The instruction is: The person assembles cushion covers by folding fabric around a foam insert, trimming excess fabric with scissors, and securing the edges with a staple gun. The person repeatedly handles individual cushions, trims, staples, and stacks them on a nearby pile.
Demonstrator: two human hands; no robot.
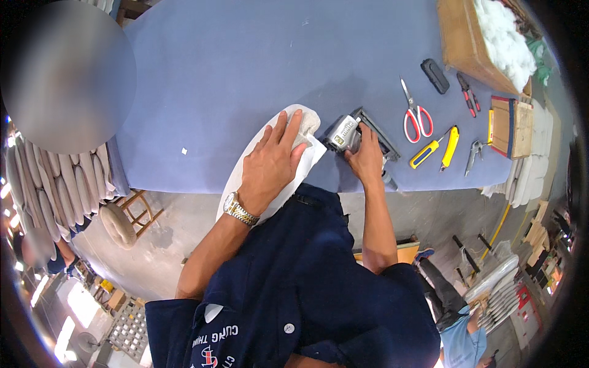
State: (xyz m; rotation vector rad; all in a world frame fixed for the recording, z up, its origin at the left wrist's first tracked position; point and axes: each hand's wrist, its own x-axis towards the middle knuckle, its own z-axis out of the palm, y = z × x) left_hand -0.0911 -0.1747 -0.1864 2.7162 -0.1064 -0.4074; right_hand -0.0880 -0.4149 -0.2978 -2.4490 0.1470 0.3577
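Note:
My left hand lies flat with outstretched fingers on a padded, rounded piece with white and beige covering. This piece rests at the near edge of a blue cloth-covered table and reaches back toward my body. Just right of it, my right hand is wrapped round a silver and black staple gun, which lies tilted at the table edge. The gun's nose points away from me, close to the padded piece but apart from it. Part of its handle is hidden by my fingers.
Right of the gun lie red-handled scissors, a black case, pliers, a yellow screwdriver, a yellow knife and a metal tool. A box of white stuffing stands behind. Cushions are stacked left.

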